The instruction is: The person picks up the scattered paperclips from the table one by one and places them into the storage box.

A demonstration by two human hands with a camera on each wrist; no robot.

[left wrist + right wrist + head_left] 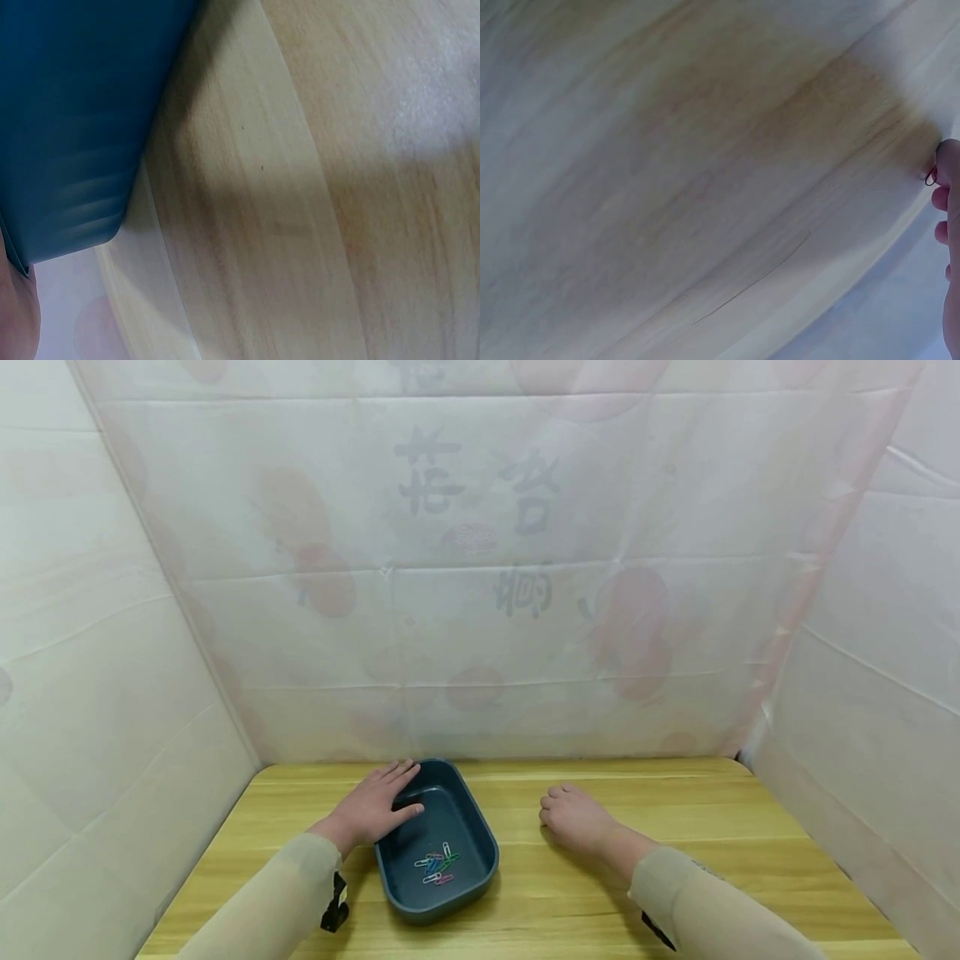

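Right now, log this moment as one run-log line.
left hand: rests flat on tray rim | right hand: curled on table, pinching a paper clip | paper clips: in tray

A dark blue-grey plastic tray (480, 839), oblong with rounded corners and low upright walls, sits flat on the wooden tabletop, its long side running slightly askew from near to far. In the near half of its floor lies a small loose cluster of coloured paper clips (437, 865), blue, green, white and pink, overlapping one another. The far half of the floor is bare. In the left wrist view the tray's outer wall (75, 120) shows as a smooth blue surface with a rounded corner. In the right wrist view a small dark paper clip (930, 178) sits pinched at a fingertip
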